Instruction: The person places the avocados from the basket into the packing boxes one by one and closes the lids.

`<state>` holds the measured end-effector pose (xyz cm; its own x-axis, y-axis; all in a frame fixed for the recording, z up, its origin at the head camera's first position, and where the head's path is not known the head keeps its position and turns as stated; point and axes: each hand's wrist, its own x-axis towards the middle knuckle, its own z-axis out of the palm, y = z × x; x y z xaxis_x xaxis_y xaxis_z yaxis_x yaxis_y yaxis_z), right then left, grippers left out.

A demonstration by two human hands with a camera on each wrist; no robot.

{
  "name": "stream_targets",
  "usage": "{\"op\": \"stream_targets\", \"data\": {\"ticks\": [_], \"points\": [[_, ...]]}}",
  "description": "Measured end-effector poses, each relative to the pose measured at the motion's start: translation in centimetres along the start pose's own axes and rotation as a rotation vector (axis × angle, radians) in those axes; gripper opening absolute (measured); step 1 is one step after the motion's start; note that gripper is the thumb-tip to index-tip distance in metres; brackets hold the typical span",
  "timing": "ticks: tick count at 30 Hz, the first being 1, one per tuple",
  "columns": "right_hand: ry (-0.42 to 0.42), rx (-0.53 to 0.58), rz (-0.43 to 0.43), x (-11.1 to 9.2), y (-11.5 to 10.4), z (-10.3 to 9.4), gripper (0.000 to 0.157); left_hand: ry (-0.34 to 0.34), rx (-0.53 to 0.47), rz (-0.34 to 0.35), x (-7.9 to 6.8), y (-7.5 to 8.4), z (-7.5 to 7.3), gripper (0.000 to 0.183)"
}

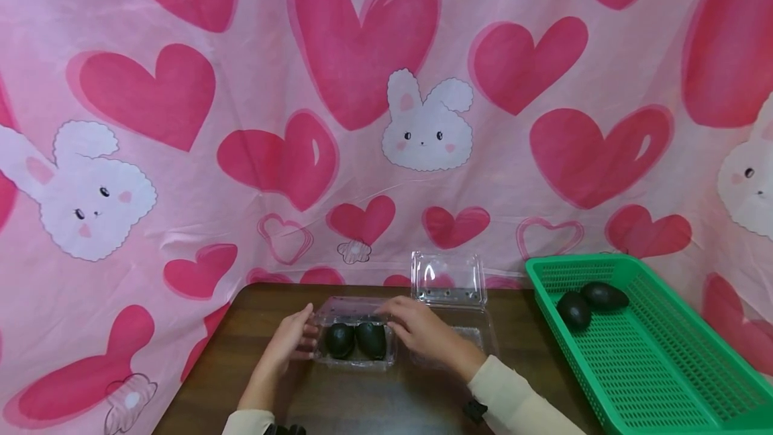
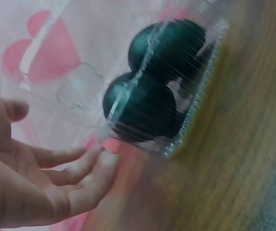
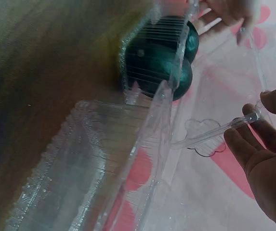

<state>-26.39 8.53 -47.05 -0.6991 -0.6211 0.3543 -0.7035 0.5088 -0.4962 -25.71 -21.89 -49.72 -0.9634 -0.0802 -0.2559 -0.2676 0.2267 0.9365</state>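
Two dark green avocados (image 1: 340, 341) sit side by side in a clear plastic clamshell box (image 1: 356, 363) on the table. Its hinged lid (image 1: 347, 306) is raised at the back. My right hand (image 1: 423, 329) is at the lid's right side; in the right wrist view its thumb and fingers pinch the lid's edge (image 3: 210, 136). Beside the box's left wall is my left hand (image 1: 290, 340), its fingers loosely bent. In the left wrist view those fingertips (image 2: 108, 161) are right at the box's corner, with the thumb apart from it.
A second clear clamshell (image 1: 449, 278) stands with its lid up, just right of the first, partly behind my right forearm. Farther right is a green plastic basket (image 1: 655, 354) with two more avocados (image 1: 604, 296). A pink heart-patterned cloth (image 1: 501, 173) hangs behind the brown wooden table (image 1: 362, 398).
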Motion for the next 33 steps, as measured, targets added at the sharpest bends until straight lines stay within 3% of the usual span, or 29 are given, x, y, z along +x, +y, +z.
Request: {"op": "stream_targets", "data": {"ticks": [6,19,27,33], "points": [[0.015,-0.075,-0.078,-0.7,0.1,0.9,0.030,-0.042,-0.005,-0.008,-0.9,0.2,0.2,0.067],[0.000,-0.186,-0.116,-2.0,0.1,2.4,0.031,-0.038,-0.112,-0.022,-1.4,-0.6,0.7,0.046],[0.006,-0.276,-0.166,-2.7,0.6,3.6,0.033,-0.065,-0.123,0.009,-1.4,-1.4,0.8,0.056],[-0.014,-0.264,-0.154,-3.0,0.6,4.0,0.032,-0.069,-0.125,0.047,-1.2,-2.0,0.9,0.064]]}}
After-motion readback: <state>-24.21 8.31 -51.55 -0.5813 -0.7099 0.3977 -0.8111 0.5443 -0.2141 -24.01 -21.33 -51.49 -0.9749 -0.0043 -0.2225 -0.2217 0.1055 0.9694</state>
